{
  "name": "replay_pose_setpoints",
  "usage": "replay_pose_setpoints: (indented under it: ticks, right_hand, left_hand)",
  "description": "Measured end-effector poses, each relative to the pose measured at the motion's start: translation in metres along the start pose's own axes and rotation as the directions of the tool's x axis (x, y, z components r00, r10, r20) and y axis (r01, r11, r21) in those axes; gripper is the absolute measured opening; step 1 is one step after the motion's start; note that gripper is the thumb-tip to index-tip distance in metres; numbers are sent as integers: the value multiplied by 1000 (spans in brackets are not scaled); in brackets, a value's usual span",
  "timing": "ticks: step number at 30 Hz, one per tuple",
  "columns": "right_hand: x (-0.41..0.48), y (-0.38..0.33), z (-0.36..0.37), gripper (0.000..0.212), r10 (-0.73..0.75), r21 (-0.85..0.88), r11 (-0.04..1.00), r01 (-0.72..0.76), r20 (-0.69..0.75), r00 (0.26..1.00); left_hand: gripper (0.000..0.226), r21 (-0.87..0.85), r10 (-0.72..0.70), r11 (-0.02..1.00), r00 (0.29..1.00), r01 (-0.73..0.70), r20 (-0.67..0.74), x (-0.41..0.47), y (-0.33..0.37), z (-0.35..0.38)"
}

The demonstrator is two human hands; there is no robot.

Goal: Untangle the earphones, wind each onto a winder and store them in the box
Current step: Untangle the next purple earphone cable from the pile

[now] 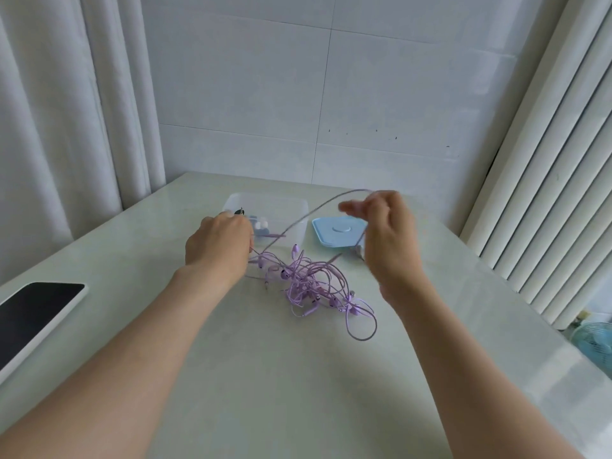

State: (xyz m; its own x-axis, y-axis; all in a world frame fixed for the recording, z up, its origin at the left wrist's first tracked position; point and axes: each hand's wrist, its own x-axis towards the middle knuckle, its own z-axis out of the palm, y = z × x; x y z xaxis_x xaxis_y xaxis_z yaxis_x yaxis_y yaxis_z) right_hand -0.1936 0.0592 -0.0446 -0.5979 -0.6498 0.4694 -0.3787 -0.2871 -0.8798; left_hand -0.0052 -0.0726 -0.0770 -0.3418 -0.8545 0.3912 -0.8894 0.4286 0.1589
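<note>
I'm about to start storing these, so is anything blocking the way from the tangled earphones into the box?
Nothing visible does. The clear box is open just behind the purple earphones; its blue lid lies beside it.

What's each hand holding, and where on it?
Right hand lifts one purple cable strand by its mid-length, clear of the earphone tangle. Left hand seems to pinch a strand at the tangle's left edge; fingertips hidden.
</note>
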Motion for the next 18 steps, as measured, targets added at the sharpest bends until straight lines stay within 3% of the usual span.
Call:
replay_pose_setpoints:
  ticks: [1, 3, 6, 7, 9, 11, 12, 15, 18]
  right_hand:
    - [2, -5, -2, 20, 103, 234, 968, -92, -35, 994]
    - [2, -13, -7, 18, 274, 577, 787, -220, -8, 962]
    - [2, -19, -10, 19, 377, 783, 562, -267, 44, 925]
    - [2, -20, -11, 19, 402, 792, 550, -266, 28, 915]
    - [5, -17, -15, 16, 364, 647, 731, -217, -101, 926]
    - [5, -14, -16, 16, 156, 376, 925, -51, -256, 954]
    - [4, -13, -15, 17, 31, 251, 967, 51, -314, 949]
    - [0, -16, -13, 16, -292, -82, 955, 285, -436, 851]
    - [-3, -11, -9, 13, -472, -345, 870, 352, -380, 795]
  left_hand:
    - [36, 27, -6, 1000, 1000, 6, 5, 0, 0, 0]
    - [37, 90, -16, 996, 1000, 14, 15, -2, 1, -1]
    - [36, 194, -33, 981, 999, 30, 16, -3, 3, -3]
    - [34, 218, -43, 975, 999, 40, 9, -3, 2, -4]
    - [31, 231, -66, 971, 998, 66, -8, -3, 0, -5]
    - [29, 211, -78, 974, 996, 84, -37, -3, -1, -7]
    - [29, 199, -76, 976, 996, 85, -52, -3, -1, -7]
    - [32, 181, -44, 982, 998, 52, -49, -3, 1, -8]
    - [40, 144, 6, 990, 1000, -8, 18, -3, 4, -6]
